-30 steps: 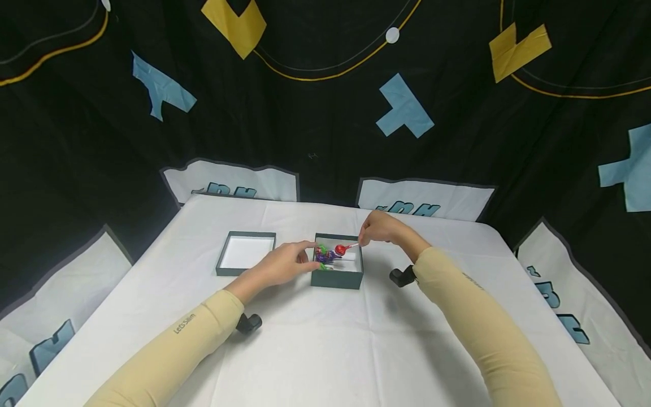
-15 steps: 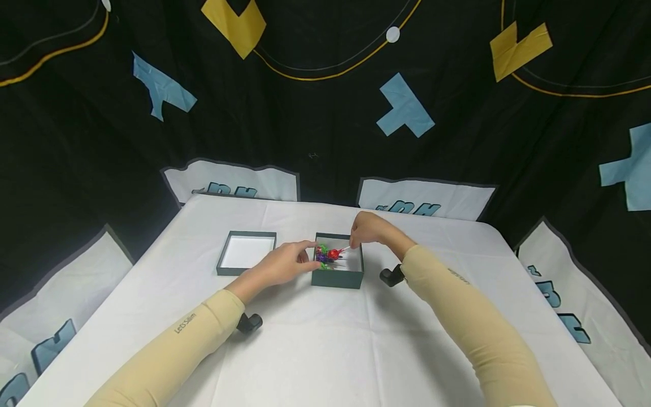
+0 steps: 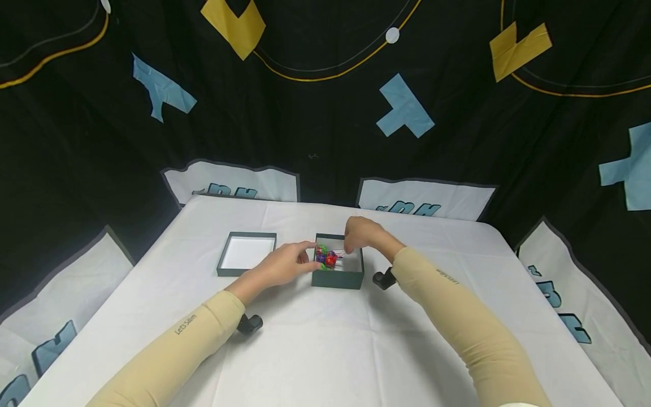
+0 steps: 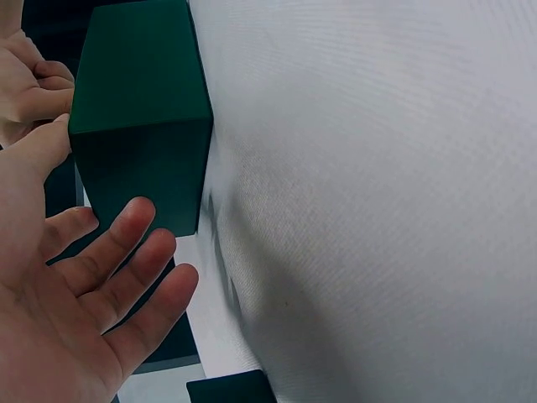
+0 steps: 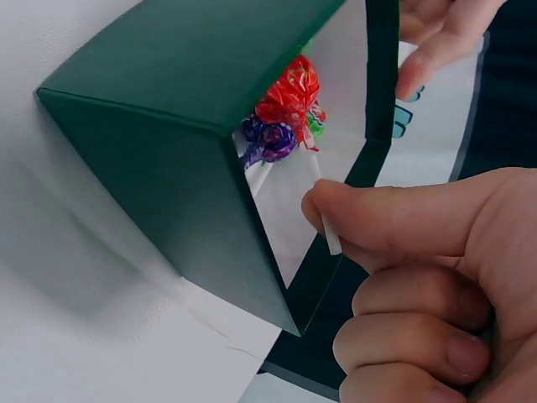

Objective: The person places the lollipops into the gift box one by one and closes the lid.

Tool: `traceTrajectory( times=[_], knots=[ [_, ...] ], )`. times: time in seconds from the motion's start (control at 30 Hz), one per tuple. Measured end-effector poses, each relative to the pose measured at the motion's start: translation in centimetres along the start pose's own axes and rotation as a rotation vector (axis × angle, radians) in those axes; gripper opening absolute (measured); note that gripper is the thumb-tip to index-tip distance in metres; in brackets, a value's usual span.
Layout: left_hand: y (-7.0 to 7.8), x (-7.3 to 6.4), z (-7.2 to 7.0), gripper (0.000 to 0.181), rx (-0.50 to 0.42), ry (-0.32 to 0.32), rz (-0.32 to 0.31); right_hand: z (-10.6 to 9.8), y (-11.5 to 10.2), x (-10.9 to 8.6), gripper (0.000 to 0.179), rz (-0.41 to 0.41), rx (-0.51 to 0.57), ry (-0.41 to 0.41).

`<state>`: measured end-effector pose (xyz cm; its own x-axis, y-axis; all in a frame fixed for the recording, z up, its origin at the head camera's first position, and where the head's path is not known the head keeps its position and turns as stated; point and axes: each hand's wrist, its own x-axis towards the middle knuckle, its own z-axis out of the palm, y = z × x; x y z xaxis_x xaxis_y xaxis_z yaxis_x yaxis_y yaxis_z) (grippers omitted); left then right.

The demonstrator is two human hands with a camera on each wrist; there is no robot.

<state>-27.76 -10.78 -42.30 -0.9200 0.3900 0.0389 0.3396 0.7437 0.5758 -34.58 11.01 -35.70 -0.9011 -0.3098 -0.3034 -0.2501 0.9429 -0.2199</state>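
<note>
Between thumb and forefinger, my right hand (image 3: pixel 363 233) pinches the white stick of a red-wrapped lollipop (image 5: pixel 289 94), holding it inside the open dark green box (image 3: pixel 337 280). A purple-wrapped lollipop (image 5: pixel 273 141) and a bit of green wrapper (image 5: pixel 315 126) show beside the red one. My left hand (image 3: pixel 282 263) is at the box's left side, thumb and forefinger touching its edge. In the left wrist view, the other fingers (image 4: pixel 155 260) spread loosely next to the box wall. More lollipops in the box are partly hidden.
Left of the box, a shallow green-rimmed lid (image 3: pixel 248 252) lies with its white inside up, behind my left hand. A white cloth (image 3: pixel 300 345) covers the table. Beyond it hangs a black curtain (image 3: pixel 315 124) with taped shapes. Black wrist cameras (image 3: pixel 249 324) hang below both sleeves.
My right hand has moved left and down over the box, lowering the red lollipop from its rim to the other lollipops. The left hand has stayed at the box's left side.
</note>
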Motion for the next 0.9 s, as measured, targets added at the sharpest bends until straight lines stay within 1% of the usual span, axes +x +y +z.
traceTrajectory(
  times=[0.2, 0.43, 0.57, 0.67, 0.8, 0.9],
  knots=[
    [0.2, -0.1, 0.0, 0.065, -0.003, 0.001, -0.004, 0.5, -0.1, 0.2, 0.028, 0.020, -0.033, 0.017],
    [0.1, -0.2, 0.0, 0.066, -0.004, 0.002, -0.002, 0.7, -0.4, -0.1, 0.027, 0.005, -0.065, 0.022],
    [0.1, -0.2, 0.0, 0.065, -0.008, 0.005, 0.000, 0.9, -0.8, -0.3, 0.025, 0.001, -0.121, 0.032],
    [0.2, -0.2, 0.0, 0.065, -0.007, 0.006, -0.002, 1.0, -1.1, -0.4, 0.027, -0.004, -0.182, 0.037],
    [0.4, -0.3, 0.0, 0.065, -0.002, 0.004, -0.010, 1.2, -1.5, -0.4, 0.032, -0.012, -0.244, 0.013],
    [0.4, -0.2, 0.0, 0.065, -0.001, 0.004, -0.012, 1.4, -1.6, -0.3, 0.031, -0.014, -0.272, -0.004]
  ],
)
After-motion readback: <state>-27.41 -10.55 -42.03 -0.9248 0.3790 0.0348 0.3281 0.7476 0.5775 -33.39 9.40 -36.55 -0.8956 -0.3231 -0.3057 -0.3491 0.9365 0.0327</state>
